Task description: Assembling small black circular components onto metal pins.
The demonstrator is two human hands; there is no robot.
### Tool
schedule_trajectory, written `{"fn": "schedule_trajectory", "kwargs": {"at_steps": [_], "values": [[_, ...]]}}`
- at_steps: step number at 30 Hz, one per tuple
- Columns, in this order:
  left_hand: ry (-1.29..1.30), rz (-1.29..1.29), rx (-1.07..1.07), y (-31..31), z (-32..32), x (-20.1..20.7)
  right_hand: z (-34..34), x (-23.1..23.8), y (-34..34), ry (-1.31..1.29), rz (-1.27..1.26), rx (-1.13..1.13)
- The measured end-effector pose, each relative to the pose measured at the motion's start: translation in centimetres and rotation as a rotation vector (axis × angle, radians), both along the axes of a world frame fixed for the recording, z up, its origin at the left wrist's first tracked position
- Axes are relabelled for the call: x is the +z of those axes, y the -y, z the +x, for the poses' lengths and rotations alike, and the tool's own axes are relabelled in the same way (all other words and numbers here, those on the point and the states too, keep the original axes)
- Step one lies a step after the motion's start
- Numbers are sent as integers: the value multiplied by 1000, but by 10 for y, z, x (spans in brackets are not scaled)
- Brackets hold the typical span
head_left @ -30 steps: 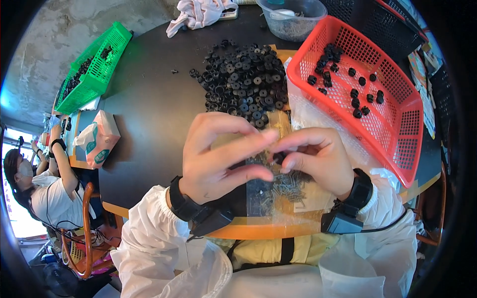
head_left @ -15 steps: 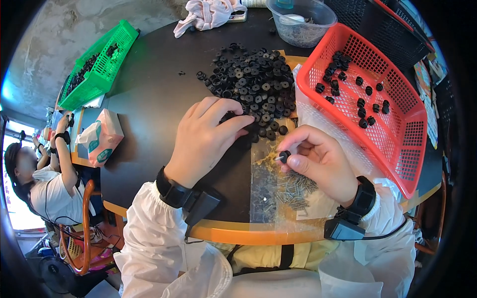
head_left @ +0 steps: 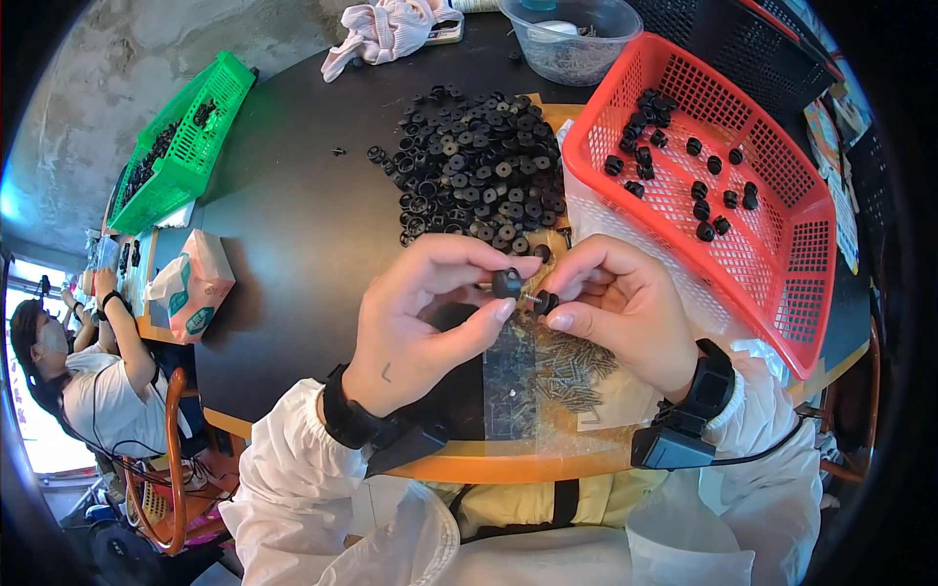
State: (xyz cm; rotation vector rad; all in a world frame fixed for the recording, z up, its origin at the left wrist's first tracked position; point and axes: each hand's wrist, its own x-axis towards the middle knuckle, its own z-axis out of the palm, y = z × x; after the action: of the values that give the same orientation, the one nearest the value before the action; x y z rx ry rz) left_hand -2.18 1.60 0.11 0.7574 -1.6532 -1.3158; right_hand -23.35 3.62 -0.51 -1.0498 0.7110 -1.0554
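Your left hand has a small black cap pinched between thumb and fingers, and your right hand has a black disc in a similar pinch, with a screw poking out of its left side. Both grips are pretty narrow. All of this sits out in front of you, above the near part of the table, between the big black pile and the loose screws, with the red basket off to the right.

Handling-wise, I'd guess the cap and disc weigh next to nothing. They look like stiff plastic or firm rubber, can't tell which, and probably don't break easily. The rounded sides could roll in your fingertips though, so I'd take the cap by its sides, and the disc by its rim, keeping skin off the thread. The screw's thin and metal, so likely rigid but fiddly.

Direction: the screw's long axis runs mostly left-right, dipping a touch toward your right hand. Its free end faces left at the cap. Can't tell if it's touching or just beside it, too small. The cap is about as wide as it is tall, so no obvious long axis there, and your fingers hide part of it.
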Motion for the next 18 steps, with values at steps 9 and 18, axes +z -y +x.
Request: {"fn": "schedule_trajectory", "kwargs": {"at_steps": [9, 18], "values": [[-79, -17, -77, 6, 3, -10, 0, 1, -1, -14, -43, -34], [3, -158, -75, 4, 2, -6, -1, 2, 0, -129, -142, -41]]}}
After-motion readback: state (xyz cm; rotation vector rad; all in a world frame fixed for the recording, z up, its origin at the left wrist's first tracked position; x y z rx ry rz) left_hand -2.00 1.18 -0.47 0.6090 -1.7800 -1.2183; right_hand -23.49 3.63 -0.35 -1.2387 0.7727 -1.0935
